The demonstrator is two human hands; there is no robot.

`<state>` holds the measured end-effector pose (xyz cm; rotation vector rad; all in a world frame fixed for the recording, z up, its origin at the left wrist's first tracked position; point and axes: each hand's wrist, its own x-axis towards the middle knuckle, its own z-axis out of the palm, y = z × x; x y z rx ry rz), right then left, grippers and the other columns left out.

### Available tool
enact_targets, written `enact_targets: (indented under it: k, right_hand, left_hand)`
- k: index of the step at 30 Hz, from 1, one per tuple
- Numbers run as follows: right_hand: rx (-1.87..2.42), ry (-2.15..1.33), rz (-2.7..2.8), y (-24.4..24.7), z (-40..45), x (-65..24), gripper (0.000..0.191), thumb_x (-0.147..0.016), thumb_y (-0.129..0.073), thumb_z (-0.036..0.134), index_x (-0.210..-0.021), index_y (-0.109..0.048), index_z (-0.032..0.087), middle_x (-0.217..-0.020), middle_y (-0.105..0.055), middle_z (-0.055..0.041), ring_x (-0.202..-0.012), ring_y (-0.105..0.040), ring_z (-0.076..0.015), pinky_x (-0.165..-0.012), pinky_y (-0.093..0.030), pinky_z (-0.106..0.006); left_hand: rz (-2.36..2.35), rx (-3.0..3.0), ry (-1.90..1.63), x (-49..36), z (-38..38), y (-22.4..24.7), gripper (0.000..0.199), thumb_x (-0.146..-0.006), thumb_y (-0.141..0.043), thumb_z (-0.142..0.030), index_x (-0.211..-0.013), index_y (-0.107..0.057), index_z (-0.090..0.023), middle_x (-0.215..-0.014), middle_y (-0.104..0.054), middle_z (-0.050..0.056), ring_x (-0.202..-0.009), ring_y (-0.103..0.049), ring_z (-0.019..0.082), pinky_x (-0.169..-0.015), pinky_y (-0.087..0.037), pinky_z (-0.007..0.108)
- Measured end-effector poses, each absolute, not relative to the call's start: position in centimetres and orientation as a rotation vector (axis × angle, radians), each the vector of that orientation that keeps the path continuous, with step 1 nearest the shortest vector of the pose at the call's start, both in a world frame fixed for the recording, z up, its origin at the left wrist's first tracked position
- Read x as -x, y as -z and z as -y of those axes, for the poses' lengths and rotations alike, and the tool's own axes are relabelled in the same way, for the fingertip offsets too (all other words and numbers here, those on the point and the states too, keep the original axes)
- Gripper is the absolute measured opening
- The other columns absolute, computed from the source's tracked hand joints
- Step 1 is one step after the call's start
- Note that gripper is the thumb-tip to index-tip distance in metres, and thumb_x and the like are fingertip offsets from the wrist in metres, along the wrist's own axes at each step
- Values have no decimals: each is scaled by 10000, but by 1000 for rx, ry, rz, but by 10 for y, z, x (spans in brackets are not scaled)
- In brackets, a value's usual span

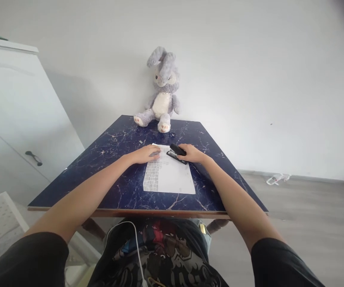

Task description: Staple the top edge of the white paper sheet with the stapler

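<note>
A sheet of paper with printing along its left side lies flat on the dark blue marbled table; whether it is one sheet or more I cannot tell. My left hand rests on the paper's upper left edge, palm down with its fingers stretched out. At the upper right of the paper is a black stapler, its top arm raised from the base at the end facing left. My right hand is wrapped round the stapler's right end, thumb on the near side.
A grey plush rabbit sits at the table's far edge against the white wall. To the left stands a white cabinet with a dark handle. A clear plastic wrapper lies on the floor to the right. A white cable hangs over my shirt.
</note>
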<state>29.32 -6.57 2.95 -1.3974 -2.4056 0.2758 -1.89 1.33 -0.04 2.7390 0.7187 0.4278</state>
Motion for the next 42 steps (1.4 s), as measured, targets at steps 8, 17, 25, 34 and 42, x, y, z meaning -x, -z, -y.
enact_targets:
  k: [8,17,25,34,42]
  right_hand:
    - [1382,-125,2086,-24,60,-279,281,-874,-677,329,-1090,-706,151,-1032,-739,-90,-885,-650,-227,-799,-454,-307]
    - [1248,-223,2152,-4,51,-269,464,-855,-756,252,-1312,-714,181,-1192,-769,-123,-1065,-699,-304,-981,-511,-434]
    - [1004,-1169,1843,-4,48,-293,425,-943,-667,377,-1307,-734,169,-1277,-760,-100,-1142,-699,-276,-1039,-526,-433]
    - [804,-1598,1658,-5,51,-313,517,-869,-729,224,-1382,-691,171,-1379,-720,-127,-1262,-678,-274,-1152,-487,-444]
    - [862,-1638,1609,-2,42,-318,549,-807,-805,201,-1349,-716,180,-1312,-758,-110,-1254,-686,-260,-1155,-487,-419]
  left_hand:
    - [-821,-2786,-255,20,-15,-2,812,-905,-605,-761,-1511,-596,-221,-1641,-474,153,-1502,-448,368,-1238,-338,454]
    - [-914,-2779,-177,23,-20,-2,905,-923,-517,-815,-1571,-524,-183,-1666,-424,182,-1521,-408,401,-1243,-321,511]
    - [-833,-2741,-301,26,-27,1,632,-1002,-532,-609,-1477,-606,-198,-1592,-528,162,-1472,-477,377,-1215,-360,508]
    - [-825,-2658,-428,26,-32,6,415,-1012,-541,-405,-1363,-668,-224,-1485,-631,135,-1381,-572,344,-1181,-401,495]
    - [-841,-2729,-364,26,-32,8,455,-1039,-432,-363,-1427,-614,-211,-1509,-604,139,-1385,-564,329,-1168,-417,482]
